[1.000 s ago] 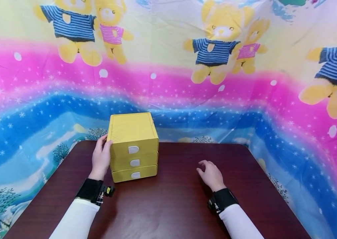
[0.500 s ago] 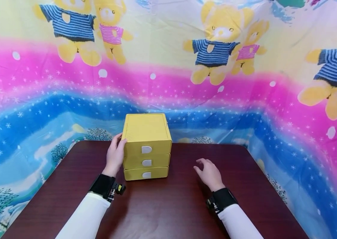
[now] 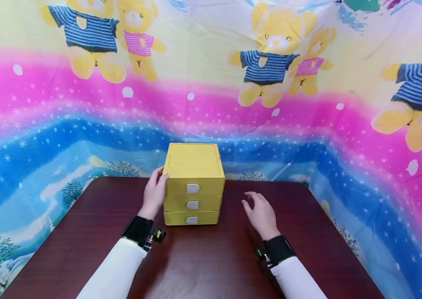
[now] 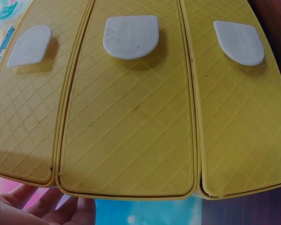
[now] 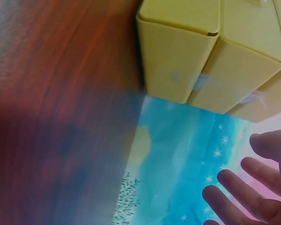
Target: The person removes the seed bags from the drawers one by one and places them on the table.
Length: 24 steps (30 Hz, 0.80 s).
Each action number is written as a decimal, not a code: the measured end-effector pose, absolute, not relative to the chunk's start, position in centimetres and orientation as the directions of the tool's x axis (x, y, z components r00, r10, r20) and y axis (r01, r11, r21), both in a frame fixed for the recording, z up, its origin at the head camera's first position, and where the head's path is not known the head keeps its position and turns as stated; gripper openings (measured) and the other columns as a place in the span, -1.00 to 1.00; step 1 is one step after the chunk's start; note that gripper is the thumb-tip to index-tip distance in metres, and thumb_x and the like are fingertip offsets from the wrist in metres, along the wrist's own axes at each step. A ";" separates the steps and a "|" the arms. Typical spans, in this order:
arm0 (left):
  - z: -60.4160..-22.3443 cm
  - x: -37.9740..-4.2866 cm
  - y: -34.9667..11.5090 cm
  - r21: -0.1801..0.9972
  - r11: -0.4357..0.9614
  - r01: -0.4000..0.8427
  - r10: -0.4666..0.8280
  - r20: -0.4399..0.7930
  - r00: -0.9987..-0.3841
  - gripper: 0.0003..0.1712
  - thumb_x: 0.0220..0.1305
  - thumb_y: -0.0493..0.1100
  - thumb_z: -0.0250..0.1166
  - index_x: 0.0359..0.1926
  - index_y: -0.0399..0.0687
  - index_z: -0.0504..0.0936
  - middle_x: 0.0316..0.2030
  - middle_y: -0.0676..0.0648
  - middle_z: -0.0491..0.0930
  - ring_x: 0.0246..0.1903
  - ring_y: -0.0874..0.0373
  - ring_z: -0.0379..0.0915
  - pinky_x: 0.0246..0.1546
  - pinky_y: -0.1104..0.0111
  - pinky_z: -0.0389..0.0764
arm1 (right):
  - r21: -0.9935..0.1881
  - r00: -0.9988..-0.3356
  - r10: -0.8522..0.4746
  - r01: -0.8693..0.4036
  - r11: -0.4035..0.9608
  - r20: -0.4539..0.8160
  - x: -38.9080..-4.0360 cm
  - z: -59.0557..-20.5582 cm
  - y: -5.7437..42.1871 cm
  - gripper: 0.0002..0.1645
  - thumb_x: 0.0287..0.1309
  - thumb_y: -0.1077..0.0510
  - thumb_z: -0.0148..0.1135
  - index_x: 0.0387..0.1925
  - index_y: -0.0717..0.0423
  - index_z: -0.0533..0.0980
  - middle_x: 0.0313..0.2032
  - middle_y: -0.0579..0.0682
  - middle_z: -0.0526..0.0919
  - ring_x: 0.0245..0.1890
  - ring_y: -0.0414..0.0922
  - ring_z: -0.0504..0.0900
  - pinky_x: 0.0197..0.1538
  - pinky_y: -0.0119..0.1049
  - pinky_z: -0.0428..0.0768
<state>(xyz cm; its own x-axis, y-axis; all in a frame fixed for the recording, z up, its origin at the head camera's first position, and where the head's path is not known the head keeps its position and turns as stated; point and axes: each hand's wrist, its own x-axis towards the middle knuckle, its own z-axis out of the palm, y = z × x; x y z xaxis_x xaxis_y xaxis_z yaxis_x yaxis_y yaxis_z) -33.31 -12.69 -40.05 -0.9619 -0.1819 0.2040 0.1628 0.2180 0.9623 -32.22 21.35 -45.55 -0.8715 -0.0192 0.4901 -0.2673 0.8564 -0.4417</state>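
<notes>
A yellow three-drawer storage box (image 3: 196, 161) stands upright on the table, its drawers stacked and closed, each with a white rounded pull tab. My left hand (image 3: 154, 194) rests against its left side near the top, thumb by the front edge. The left wrist view shows the embossed drawer fronts (image 4: 131, 122) from close up, with fingers (image 4: 51, 206) beside the box wall. To the right of the box, my right hand (image 3: 262, 215) hovers over the table, fingers loosely bent and holding nothing. In the right wrist view, its spread fingers stand apart from the box's side (image 5: 175, 61).
The dark reddish-brown table (image 3: 203, 265) has rounded far corners. Behind it and along both sides hangs a colourful cloth (image 3: 196, 112) printed with bears and snowflakes. A black strap with a small camera (image 3: 158, 235) sits on the left wrist, and another strap (image 3: 279, 249) on the right.
The storage box has slid rightward toward the middle of the table and turned to face the front more squarely, my left hand moving with it. The right hand has barely shifted.
</notes>
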 end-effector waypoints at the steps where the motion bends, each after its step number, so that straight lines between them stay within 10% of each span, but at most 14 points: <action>1: -40.0 -33.4 -12.5 0.962 0.218 0.163 -0.181 0.203 -0.962 -0.36 0.56 0.13 0.00 0.54 0.10 0.24 0.44 -0.13 0.32 0.37 -0.11 0.30 0.29 -0.04 0.38 | -0.437 -0.864 -0.020 -0.274 0.857 0.503 -32.2 -45.4 21.3 -0.60 0.35 0.06 0.34 0.15 0.08 0.60 -0.04 0.12 0.69 -0.23 0.04 0.69 -0.20 -0.08 0.67; 24: -40.3 -34.3 -10.2 0.963 0.201 0.181 -0.132 0.210 -0.969 -0.34 0.53 0.20 0.04 0.54 0.17 0.25 0.45 -0.09 0.31 0.43 -0.08 0.23 0.34 -0.07 0.37 | -0.510 -0.845 -0.054 -0.371 0.776 0.532 -31.9 -41.7 19.0 -0.48 0.48 -0.07 0.16 0.38 -0.07 0.45 0.04 0.02 0.69 0.04 -0.01 0.68 0.01 -0.03 0.66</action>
